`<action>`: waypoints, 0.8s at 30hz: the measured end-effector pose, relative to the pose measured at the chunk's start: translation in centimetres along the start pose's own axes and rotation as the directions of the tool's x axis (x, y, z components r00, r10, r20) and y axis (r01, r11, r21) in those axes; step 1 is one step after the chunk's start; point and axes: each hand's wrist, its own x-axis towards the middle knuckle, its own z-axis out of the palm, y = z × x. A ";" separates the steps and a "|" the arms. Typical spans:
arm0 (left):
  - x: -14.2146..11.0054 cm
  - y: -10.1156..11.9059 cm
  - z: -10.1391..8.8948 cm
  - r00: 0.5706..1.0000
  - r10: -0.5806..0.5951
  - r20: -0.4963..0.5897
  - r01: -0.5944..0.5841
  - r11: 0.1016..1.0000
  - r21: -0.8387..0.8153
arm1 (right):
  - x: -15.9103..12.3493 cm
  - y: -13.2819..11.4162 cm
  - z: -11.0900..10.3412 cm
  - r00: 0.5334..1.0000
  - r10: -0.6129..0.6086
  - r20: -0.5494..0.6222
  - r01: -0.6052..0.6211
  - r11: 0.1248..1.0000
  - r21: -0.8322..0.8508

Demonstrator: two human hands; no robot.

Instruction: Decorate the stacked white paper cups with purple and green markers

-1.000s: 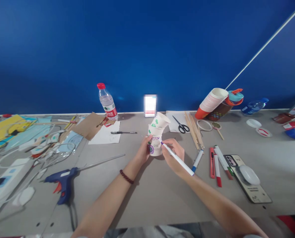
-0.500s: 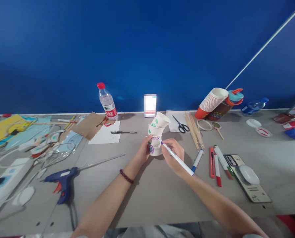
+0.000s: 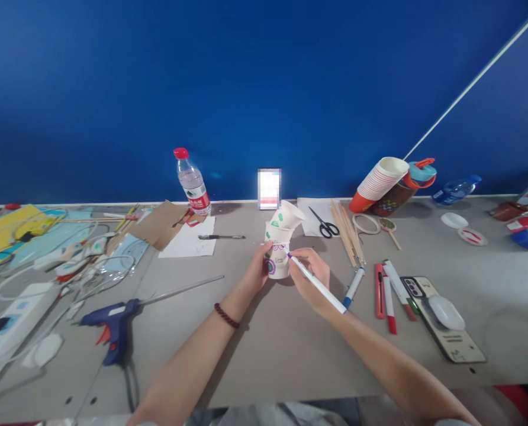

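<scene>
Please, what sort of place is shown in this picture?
Probably a craft worktable against a blue wall: a glue gun, scissors and a purple marker in the right hand suggest this.

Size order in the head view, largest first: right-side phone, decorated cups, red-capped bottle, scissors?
1. Right-side phone
2. Decorated cups and red-capped bottle: too alike to rank, as the left hand covers part of the cups
3. Scissors

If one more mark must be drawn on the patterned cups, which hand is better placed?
Probably the right hand: it holds the marker, tip towards the patterned cups. The left hand is busy gripping them from the other side.
</scene>
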 end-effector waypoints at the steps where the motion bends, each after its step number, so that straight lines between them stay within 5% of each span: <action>1: 0.0 0.0 0.0 1.000 0.000 0.001 0.000 1.000 -0.001 | 0.0 0.0 0.0 1.000 -0.001 0.002 0.001 1.000 -0.001; 24: 0.1 -0.1 -0.2 1.000 0.015 -0.010 -0.015 1.000 0.005 | -0.1 0.0 -0.2 0.999 -0.045 0.011 0.045 0.999 0.023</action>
